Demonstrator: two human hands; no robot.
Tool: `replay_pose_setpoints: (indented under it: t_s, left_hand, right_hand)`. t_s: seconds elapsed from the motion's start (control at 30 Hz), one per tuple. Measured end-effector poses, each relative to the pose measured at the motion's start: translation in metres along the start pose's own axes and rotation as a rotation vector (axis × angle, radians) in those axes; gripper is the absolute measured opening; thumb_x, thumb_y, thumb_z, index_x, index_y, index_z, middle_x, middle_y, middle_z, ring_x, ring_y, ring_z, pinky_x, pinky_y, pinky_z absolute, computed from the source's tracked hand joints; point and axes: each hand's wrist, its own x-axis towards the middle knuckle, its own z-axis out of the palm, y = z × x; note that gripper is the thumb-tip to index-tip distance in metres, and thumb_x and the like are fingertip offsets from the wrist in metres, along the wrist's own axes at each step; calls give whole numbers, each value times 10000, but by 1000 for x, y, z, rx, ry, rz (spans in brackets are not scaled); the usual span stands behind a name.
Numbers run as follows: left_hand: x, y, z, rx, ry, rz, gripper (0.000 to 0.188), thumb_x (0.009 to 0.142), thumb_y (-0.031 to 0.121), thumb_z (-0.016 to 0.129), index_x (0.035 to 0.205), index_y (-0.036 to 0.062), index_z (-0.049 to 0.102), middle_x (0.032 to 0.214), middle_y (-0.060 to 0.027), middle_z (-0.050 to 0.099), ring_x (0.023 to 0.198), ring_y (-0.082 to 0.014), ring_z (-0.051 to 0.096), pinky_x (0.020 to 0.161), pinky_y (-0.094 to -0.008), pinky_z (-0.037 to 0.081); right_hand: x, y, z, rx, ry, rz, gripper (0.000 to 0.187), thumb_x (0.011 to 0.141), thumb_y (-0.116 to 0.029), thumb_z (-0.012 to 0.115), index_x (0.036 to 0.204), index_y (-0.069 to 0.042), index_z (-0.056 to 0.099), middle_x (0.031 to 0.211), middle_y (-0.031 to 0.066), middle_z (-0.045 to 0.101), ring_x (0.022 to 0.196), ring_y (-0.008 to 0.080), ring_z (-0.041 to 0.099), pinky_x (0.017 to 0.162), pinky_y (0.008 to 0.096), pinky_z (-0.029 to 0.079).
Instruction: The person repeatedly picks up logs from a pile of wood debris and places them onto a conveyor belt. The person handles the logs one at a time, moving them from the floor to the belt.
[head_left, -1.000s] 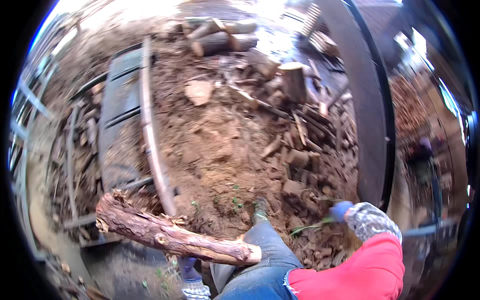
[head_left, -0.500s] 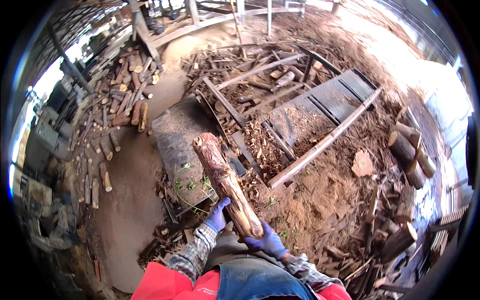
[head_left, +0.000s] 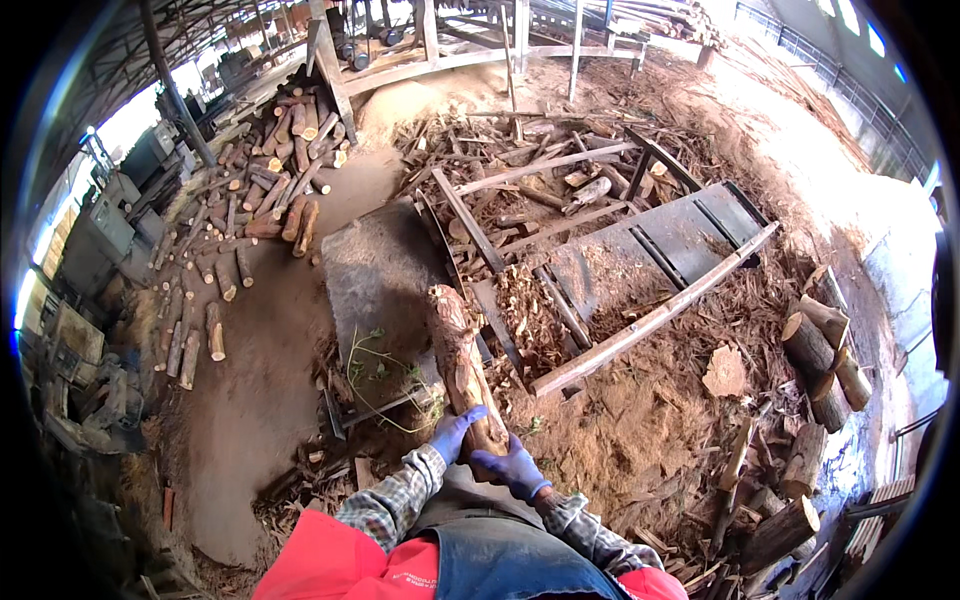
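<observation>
Head view: both hands wear blue gloves and hold one log (head_left: pixel 460 355) by its near end. The left hand (head_left: pixel 453 432) wraps the left side of the log's butt, fingers curled around the bark. The right hand (head_left: pixel 512 466) is closed on the same end from the right and slightly nearer the body. The log points away from the person, its far end raised over the edge of a grey metal sheet (head_left: pixel 375 270) and a slatted wooden frame (head_left: pixel 610 270) lying on the ground.

The log is thick, with rough reddish bark and knobbly stubs, so it looks heavy and stiff; held at one end only, the far end probably pulls down hard. The bark likely gives the gloves good purchase, though loose flakes may slip. A hold with one hand moved toward the middle would probably balance it better.

Around it lie bark chips and sawdust (head_left: pixel 640 430). To the right sits a stack of short cut logs (head_left: pixel 825 365), and up on the left a larger pile of logs (head_left: pixel 265 190) spreads across the dirt.
</observation>
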Motion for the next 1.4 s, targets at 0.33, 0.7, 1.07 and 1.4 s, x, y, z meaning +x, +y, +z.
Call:
replay_pose_setpoints:
  t_s: [0.33, 0.7, 1.07, 1.4]
  left_hand:
    - [56, 48, 34, 86, 58, 204, 451, 844, 314, 789, 1145, 6, 657, 1017, -138, 714, 905, -255, 700, 829, -408, 591]
    - [2, 121, -17, 20, -93, 13, 755, 846, 545, 745, 1404, 82, 532, 1284, -144, 635, 1142, -303, 629, 1042, -447, 486]
    - [-25, -1, 30, -318, -219, -84, 711, 828, 521, 758, 1333, 73, 536, 1201, -116, 650, 1075, -259, 645, 1000, -426, 511]
    - [29, -7, 7, -265, -189, 61, 603, 881, 486, 711, 1294, 67, 582, 1193, -74, 652, 1060, -205, 636, 994, -377, 503]
  right_hand:
    - [47, -57, -19, 258, -18, -110, 547, 838, -211, 829, 1233, 75, 580, 1105, 138, 705, 909, 198, 700, 821, 313, 577]
    - [82, -55, -5, 589, -386, 208, 593, 946, -463, 637, 1321, -10, 562, 1108, 134, 687, 897, 231, 713, 745, 413, 612]
    - [-28, -1, -33, 257, -46, 121, 776, 896, -439, 737, 1449, 5, 421, 1208, 151, 635, 1008, 249, 665, 842, 402, 572]
    - [3, -4, -17, 167, -23, -120, 677, 930, -325, 712, 1434, 36, 439, 1194, 119, 648, 1031, 162, 626, 867, 317, 537]
